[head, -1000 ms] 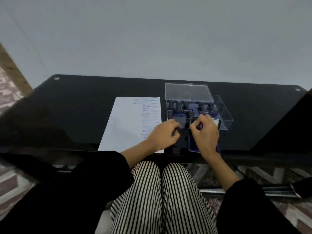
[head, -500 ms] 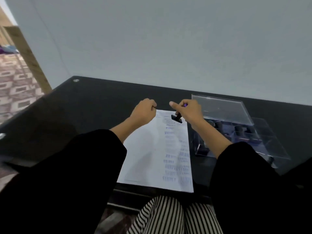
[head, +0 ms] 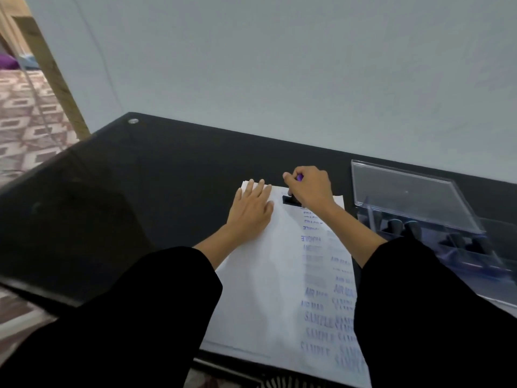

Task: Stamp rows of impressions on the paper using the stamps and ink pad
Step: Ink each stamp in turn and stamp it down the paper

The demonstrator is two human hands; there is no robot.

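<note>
Both hands worked at the far end of the paper (head: 268, 275), close together but not touching. The left hand (head: 251, 208) lay flat with straight fingers, pinning the sheet to the glossy black table (head: 140, 177). The right hand (head: 310, 189) was curled round the handle of a stamp (head: 291, 200), whose black base sat on the sheet just beside the left fingertips, at the head of a column of blue impressions. The stamp looked small, light and rigid. It was probably best gripped by its handle from above, so that the pressure ran straight down. A tilt would likely leave one edge of the mark faint, and a sideways slide would smear wet ink. The paper seemed thin and limp and apt to skate on so smooth a surface, so a flat palm near the stamping spot suited it better than a pinch at the edge. To the right stood a clear box (head: 405, 197) with its lid raised, and spare stamps (head: 397, 226) stood in it handles up. I could not make out the ink pad.
</note>
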